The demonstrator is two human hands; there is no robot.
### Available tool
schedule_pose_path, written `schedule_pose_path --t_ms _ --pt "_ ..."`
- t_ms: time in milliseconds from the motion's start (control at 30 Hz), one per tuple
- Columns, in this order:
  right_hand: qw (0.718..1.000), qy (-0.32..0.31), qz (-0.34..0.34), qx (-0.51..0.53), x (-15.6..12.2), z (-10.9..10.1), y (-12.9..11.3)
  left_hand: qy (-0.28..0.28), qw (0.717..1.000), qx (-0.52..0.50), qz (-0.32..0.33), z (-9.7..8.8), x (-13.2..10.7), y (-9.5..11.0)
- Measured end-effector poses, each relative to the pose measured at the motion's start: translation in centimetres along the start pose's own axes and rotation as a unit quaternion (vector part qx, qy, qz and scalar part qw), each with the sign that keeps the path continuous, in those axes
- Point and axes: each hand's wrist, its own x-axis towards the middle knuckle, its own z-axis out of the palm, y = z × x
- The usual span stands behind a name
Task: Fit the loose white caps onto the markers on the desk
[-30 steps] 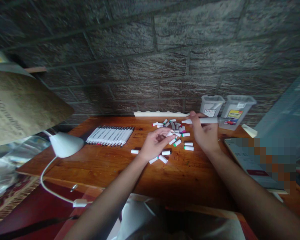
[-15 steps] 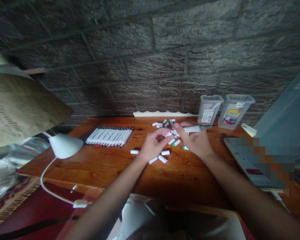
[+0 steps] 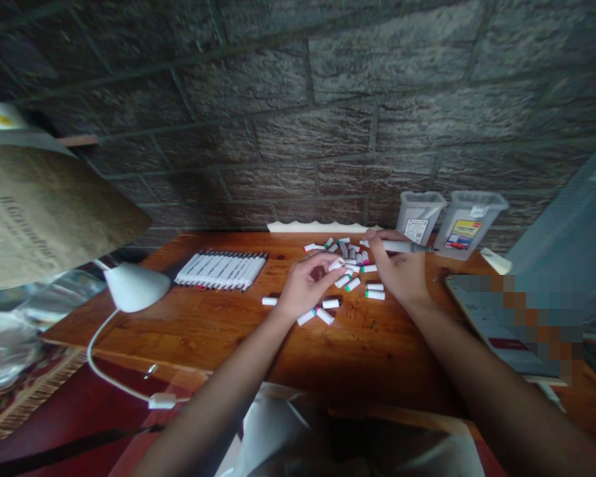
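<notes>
My left hand (image 3: 308,285) pinches a white marker cap (image 3: 336,264) between its fingertips, above a scatter of loose white marker caps (image 3: 352,284) with coloured bands. My right hand (image 3: 397,268) grips a white marker (image 3: 397,246) crosswise, its dark grey end pointing right towards a pair of clear plastic containers. The hands are a short way apart, and neither touches the other. Further left, a tidy row of assembled white markers (image 3: 221,270) lies side by side on the wooden table (image 3: 357,344).
The clear containers (image 3: 420,217) (image 3: 469,224) with printed labels stand at the back right against a brick wall (image 3: 298,126). A white desk lamp (image 3: 136,286) and its cable lie at the left. A tablet-like pixelated object (image 3: 511,324) sits at the right.
My right hand came in to my left hand half a second ago and has moved back right and up, holding the marker. My left hand has stayed nearly still with the cap.
</notes>
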Motion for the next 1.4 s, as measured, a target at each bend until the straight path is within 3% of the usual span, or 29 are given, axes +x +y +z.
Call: schedule_pose_path --t_ms 133,300,467,567,667,800,933,1167,1400 --pt "1.0 -0.03 0.005 0.003 -0.4 0.1 -0.2 -0.034 0.994 0.091 0.045 -0.6 0.2 0.0" --pt "0.999 -0.033 0.035 -0.003 -0.5 0.3 0.1 -0.052 0.988 0.142 0.019 -1.0 0.0 -0.2" --pt "0.998 -0.059 0.025 0.001 -0.7 0.4 0.1 -0.137 0.966 0.22 -0.022 -1.2 -0.1 -1.3" --pt "0.997 -0.072 0.024 0.002 -0.7 0.4 0.3 -0.168 0.961 0.219 -0.012 -1.7 0.1 -1.3" --pt "0.998 -0.06 0.036 0.004 -0.6 0.3 0.4 -0.148 0.967 0.21 0.003 -3.7 -0.5 -0.4" --pt "0.997 -0.064 0.053 0.007 -0.7 0.2 0.2 -0.103 0.957 0.267 -0.047 -8.5 -3.7 0.6" --pt "0.995 -0.088 0.038 0.013 -1.1 0.6 -0.2 -0.15 0.933 0.313 -0.092 -11.8 -7.1 1.0" --pt "0.993 -0.113 0.029 0.012 -2.0 1.3 -0.2 -0.17 0.919 0.356 -0.008 -11.3 -7.4 1.2" --pt "0.994 -0.094 0.056 0.007 -2.2 1.4 0.3 -0.186 0.906 0.376 -0.049 -11.8 -7.6 -0.2"
